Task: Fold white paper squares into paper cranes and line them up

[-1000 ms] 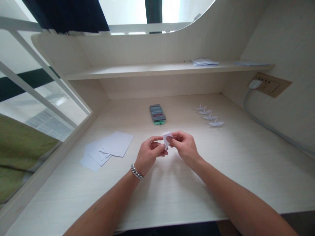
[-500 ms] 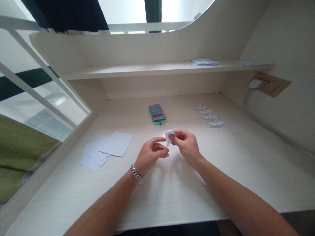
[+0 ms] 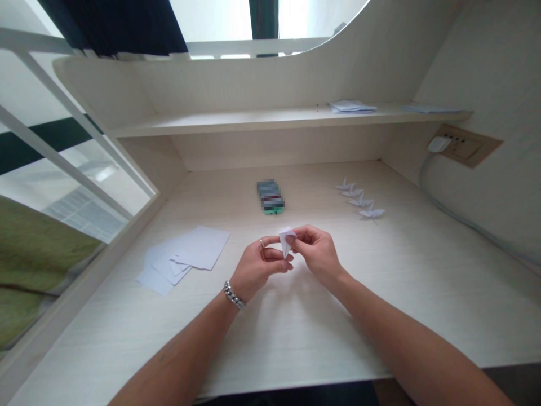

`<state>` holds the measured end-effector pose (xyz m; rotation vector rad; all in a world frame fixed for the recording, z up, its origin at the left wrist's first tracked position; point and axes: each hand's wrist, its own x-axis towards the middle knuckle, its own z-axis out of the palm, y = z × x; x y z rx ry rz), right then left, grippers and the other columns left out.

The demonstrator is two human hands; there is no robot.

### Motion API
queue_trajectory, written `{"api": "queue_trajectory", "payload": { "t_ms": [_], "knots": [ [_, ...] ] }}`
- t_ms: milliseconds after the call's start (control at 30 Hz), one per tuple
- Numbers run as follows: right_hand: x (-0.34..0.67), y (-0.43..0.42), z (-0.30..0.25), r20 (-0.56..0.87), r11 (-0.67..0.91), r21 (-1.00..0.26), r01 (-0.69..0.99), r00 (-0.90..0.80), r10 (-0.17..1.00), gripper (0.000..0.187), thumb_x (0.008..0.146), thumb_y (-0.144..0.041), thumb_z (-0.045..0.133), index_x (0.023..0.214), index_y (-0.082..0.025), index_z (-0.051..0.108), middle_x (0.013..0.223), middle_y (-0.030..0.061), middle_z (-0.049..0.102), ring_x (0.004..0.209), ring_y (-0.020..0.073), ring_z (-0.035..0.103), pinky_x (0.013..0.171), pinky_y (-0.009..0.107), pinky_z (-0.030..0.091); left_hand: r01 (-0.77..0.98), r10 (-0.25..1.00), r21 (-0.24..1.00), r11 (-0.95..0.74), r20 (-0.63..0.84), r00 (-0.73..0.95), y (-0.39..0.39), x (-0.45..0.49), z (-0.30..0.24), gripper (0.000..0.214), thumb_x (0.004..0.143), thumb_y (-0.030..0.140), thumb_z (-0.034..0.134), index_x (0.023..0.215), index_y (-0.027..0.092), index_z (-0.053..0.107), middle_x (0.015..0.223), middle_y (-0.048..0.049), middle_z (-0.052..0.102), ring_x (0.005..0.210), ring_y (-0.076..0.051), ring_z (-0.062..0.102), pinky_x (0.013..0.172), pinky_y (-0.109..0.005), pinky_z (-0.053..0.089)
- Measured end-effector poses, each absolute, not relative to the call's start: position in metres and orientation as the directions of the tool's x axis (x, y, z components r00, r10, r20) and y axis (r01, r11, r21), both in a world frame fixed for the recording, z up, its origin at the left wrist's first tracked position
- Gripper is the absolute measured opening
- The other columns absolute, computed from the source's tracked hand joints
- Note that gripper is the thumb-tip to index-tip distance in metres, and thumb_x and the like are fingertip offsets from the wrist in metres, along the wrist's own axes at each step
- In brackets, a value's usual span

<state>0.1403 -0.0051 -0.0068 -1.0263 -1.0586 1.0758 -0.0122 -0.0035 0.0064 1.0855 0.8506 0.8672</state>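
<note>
A small folded piece of white paper (image 3: 286, 238) is held just above the middle of the pale wooden desk (image 3: 296, 327). My right hand (image 3: 318, 254) pinches its right side with thumb and fingertips. My left hand (image 3: 257, 264), with a ring and a chain bracelet, has its fingers curled and its fingertips touching the paper's left and lower edge.
Loose white paper sheets (image 3: 186, 256) lie to the left. A phone (image 3: 270, 197) lies beyond the hands. Several folded paper cranes (image 3: 360, 200) sit in a row at right. Papers (image 3: 351, 106) rest on the shelf; a wall socket with cable (image 3: 459, 145) is at right.
The right hand carried the paper slightly up and right, off the left hand, then brought it back to the left fingertips.
</note>
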Motion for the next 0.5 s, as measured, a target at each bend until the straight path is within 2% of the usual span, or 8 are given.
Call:
{"api": "queue_trajectory", "payload": {
  "t_ms": [100,167,300,400,500],
  "knots": [
    [0.1421,-0.0036,-0.0074,0.145,0.172,-0.969,-0.179,0.152,0.978,0.024,0.067,-0.037,0.078,0.075,-0.016,0.070,0.064,0.0020,0.068,0.057,0.0145,0.061,0.056,0.028,0.050,-0.161,0.901,0.958,0.236,-0.153,0.407,-0.0041,-0.0128,0.0061,0.059,0.054,0.008,0.083,0.108,0.010,0.059,0.076,-0.0087,0.074,0.072,-0.019,0.070,0.074,-0.034,0.055],
    [0.1419,-0.0034,-0.0072,0.146,0.173,-0.966,-0.191,0.146,0.978,0.024,0.067,-0.037,0.078,0.076,-0.016,0.070,0.064,0.0020,0.068,0.057,0.0144,0.061,0.055,0.028,0.050,-0.175,0.901,0.954,0.244,-0.156,0.406,-0.0043,-0.0125,0.0067,0.053,0.059,0.012,0.082,0.107,0.010,0.060,0.079,-0.0101,0.074,0.075,-0.020,0.070,0.074,-0.033,0.055],
    [0.1394,-0.0056,-0.0064,0.165,0.187,-0.968,-0.170,0.135,0.977,0.022,0.067,-0.034,0.078,0.074,-0.015,0.070,0.060,0.0004,0.067,0.054,0.0132,0.059,0.052,0.026,0.048,-0.154,0.915,0.961,0.229,-0.159,0.370,-0.0042,-0.0109,0.0087,0.044,0.068,0.024,0.078,0.105,0.007,0.061,0.075,-0.0102,0.074,0.067,-0.018,0.069,0.067,-0.031,0.055],
    [0.1383,-0.0074,-0.0062,0.157,0.177,-0.966,-0.187,0.116,0.981,0.021,0.067,-0.032,0.079,0.075,-0.015,0.070,0.061,-0.0001,0.067,0.054,0.0124,0.059,0.051,0.024,0.048,-0.099,0.929,0.978,0.186,-0.143,0.340,-0.0039,-0.0107,0.0092,0.046,0.067,0.024,0.080,0.105,0.007,0.061,0.072,-0.0095,0.073,0.060,-0.016,0.068,0.063,-0.029,0.055],
    [0.1385,-0.0074,-0.0062,0.135,0.148,-0.957,-0.249,0.067,0.989,0.024,0.064,-0.031,0.081,0.076,-0.015,0.069,0.062,0.0006,0.068,0.054,0.0133,0.061,0.051,0.025,0.050,-0.132,0.926,0.973,0.191,-0.133,0.354,-0.0033,-0.0126,0.0084,0.045,0.068,0.024,0.079,0.106,0.007,0.061,0.072,-0.0095,0.073,0.063,-0.018,0.069,0.064,-0.030,0.056]
  ]
}}
